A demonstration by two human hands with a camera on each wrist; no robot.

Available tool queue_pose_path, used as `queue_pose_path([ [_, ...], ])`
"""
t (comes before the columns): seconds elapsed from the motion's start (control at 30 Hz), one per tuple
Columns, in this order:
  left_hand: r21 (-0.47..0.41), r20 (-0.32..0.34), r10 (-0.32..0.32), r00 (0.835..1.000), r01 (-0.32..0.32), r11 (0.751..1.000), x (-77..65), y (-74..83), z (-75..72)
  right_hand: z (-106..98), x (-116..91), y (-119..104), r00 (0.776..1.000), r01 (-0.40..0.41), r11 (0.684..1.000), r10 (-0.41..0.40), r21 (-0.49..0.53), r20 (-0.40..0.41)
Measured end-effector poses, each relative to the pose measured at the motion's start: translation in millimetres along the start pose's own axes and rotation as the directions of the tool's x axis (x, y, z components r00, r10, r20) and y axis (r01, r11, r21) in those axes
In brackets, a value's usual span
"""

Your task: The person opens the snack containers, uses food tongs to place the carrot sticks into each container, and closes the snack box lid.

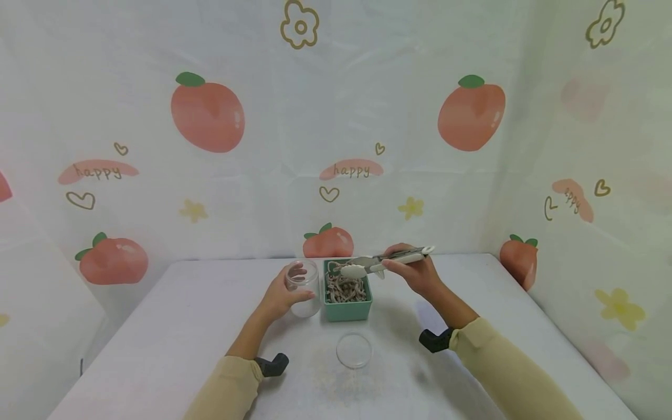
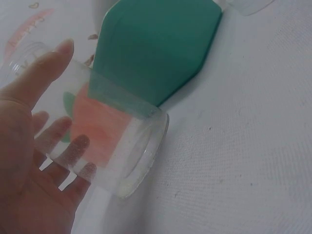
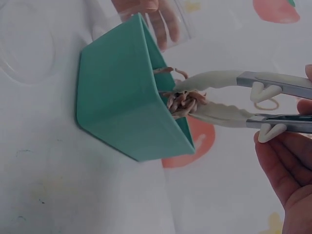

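Note:
My left hand (image 1: 277,298) grips a clear plastic jar (image 1: 304,308), thumb on the near side and fingers round the far side. In the left wrist view the jar (image 2: 141,156) is see-through, with nothing visible inside. Right beside it stands a green box (image 1: 346,313) filled with shredded paper strips (image 1: 346,293). My right hand (image 1: 419,277) holds a pair of tongs (image 1: 377,265) with pale tips over the box. The right wrist view shows the tong tips (image 3: 222,114) at the box's opening, with a clump of strips (image 3: 186,103) between them.
A clear round lid (image 1: 354,350) lies flat on the white tabletop (image 1: 210,326), in front of the box. Behind the table hangs a pale cloth (image 1: 341,116) printed with peaches. Another cloth wall (image 1: 619,245) stands at the right.

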State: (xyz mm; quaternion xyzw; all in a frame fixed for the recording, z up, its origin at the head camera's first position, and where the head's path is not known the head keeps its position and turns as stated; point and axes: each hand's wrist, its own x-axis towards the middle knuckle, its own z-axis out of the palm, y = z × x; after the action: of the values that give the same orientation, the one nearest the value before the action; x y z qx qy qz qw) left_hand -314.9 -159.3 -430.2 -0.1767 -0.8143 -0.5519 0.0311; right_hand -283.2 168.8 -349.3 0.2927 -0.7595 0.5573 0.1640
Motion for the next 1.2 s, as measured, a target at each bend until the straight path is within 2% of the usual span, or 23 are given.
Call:
queue_pose_path([
  [0.07,0.002,-0.011,-0.004,1.0,0.004,1.0,4.4,-11.1,0.8,1,-1,1,1.0,-0.002,1.0,0.002,-0.019,0.001],
  [0.13,0.011,-0.019,-0.002,1.0,0.003,1.0,5.3,-13.9,1.1,2,-3,-4,1.0,-0.01,0.999,0.01,-0.038,0.001],
  [0.53,0.035,-0.04,0.009,0.999,-0.007,0.999,5.4,-14.5,1.7,3,-3,2,1.0,-0.025,0.999,0.025,-0.032,0.0],
  [0.73,0.03,-0.035,0.003,0.999,-0.002,1.0,5.0,-13.9,2.0,0,-2,-3,1.0,-0.008,1.0,0.008,-0.001,-0.009],
  [0.9,0.016,-0.032,0.002,0.999,-0.001,1.0,6.1,-14.5,2.1,-5,2,-11,1.0,0.012,1.0,-0.012,-0.014,-0.015],
  [1.03,-0.004,-0.014,-0.01,1.0,0.01,1.0,3.8,-8.3,2.5,-8,5,-18,1.0,0.013,1.0,-0.014,-0.025,-0.021],
  [1.2,-0.004,0.013,-0.023,1.0,0.023,1.0,-6.9,16.9,-0.3,-12,9,-27,0.999,0.028,0.999,-0.03,-0.034,-0.037],
])
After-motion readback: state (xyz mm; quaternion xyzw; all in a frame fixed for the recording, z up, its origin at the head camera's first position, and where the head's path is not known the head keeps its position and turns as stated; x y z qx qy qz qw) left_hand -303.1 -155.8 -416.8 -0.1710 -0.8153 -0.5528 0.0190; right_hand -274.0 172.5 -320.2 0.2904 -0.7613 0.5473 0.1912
